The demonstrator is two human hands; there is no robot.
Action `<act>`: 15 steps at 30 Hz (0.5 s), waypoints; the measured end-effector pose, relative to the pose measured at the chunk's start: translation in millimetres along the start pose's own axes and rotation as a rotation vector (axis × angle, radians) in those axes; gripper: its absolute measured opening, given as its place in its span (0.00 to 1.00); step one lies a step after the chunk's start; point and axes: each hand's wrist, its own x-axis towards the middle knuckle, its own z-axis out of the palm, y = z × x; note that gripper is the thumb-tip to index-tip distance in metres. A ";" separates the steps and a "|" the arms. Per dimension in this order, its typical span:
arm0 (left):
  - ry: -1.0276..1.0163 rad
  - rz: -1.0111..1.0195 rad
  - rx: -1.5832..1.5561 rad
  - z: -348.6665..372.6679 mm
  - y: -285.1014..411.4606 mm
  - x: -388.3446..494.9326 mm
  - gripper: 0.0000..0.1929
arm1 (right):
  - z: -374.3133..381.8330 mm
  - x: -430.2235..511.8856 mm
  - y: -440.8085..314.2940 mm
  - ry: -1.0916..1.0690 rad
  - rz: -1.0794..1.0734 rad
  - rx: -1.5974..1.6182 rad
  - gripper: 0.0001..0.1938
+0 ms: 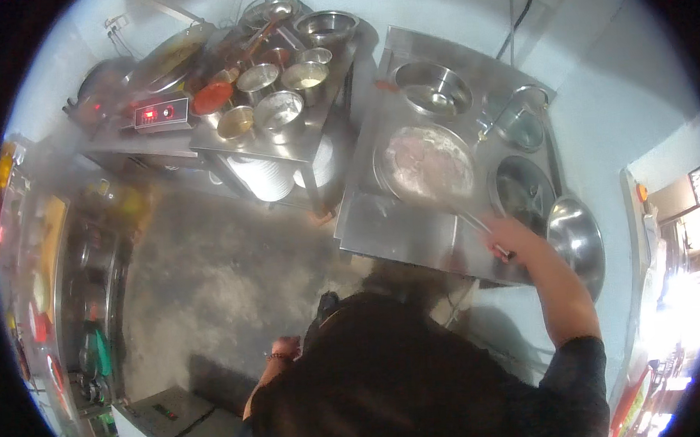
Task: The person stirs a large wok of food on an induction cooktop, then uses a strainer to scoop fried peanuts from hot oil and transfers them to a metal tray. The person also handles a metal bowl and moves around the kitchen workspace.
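My right hand point(512, 239) is closed around the end of a long metal handle point(473, 220). The handle slants down to the near rim of a large round metal vessel point(379, 176) on the steel counter. Pale, frothy contents point(426, 159) fill the vessel; whether the handle belongs to it or to a utensil in it is unclear. Low beside my body hangs my left hand point(286, 345), with a beaded bracelet at the wrist. Its fingers look curled, but they are small and partly turned away, so I cannot make out anything in them.
Behind the vessel sits a steel bowl point(432, 89). A dark round pan point(521, 190) and a large leaning metal basin point(576, 244) are to the right. Several metal pots point(279, 113) crowd the left table, above stacked white plates point(263, 178). A lit control box point(162, 113) stands farther left.
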 end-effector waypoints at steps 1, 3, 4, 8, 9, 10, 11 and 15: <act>0.028 -0.018 -0.095 3.7 1.4 3.6 0.16 | -0.4 2.0 0.4 -0.024 -0.156 -0.084 0.05; -0.005 0.104 0.069 7.4 1.5 7.5 0.16 | -1.6 2.9 3.3 -0.015 -0.172 -0.300 0.05; -0.009 0.172 0.170 8.0 2.1 9.0 0.16 | -2.2 1.8 4.8 -0.049 -0.201 -0.255 0.05; 0.017 0.064 0.091 6.7 -1.3 13.5 0.16 | -4.4 -5.6 5.0 -0.006 -0.071 -0.138 0.05; 0.046 0.110 0.128 5.3 -3.6 18.8 0.16 | -4.5 -6.6 4.2 0.046 -0.002 -0.182 0.05; 0.066 0.154 0.163 4.9 -8.1 23.7 0.16 | -5.0 -8.1 3.9 0.014 -0.082 -0.187 0.05; 0.073 0.197 0.206 10.2 -12.5 24.7 0.17 | -2.9 -8.9 4.5 0.018 -0.081 -0.219 0.05; 0.051 0.204 0.289 22.9 -23.4 39.7 0.18 | 0.0 -10.7 6.3 -0.023 -0.122 -0.092 0.07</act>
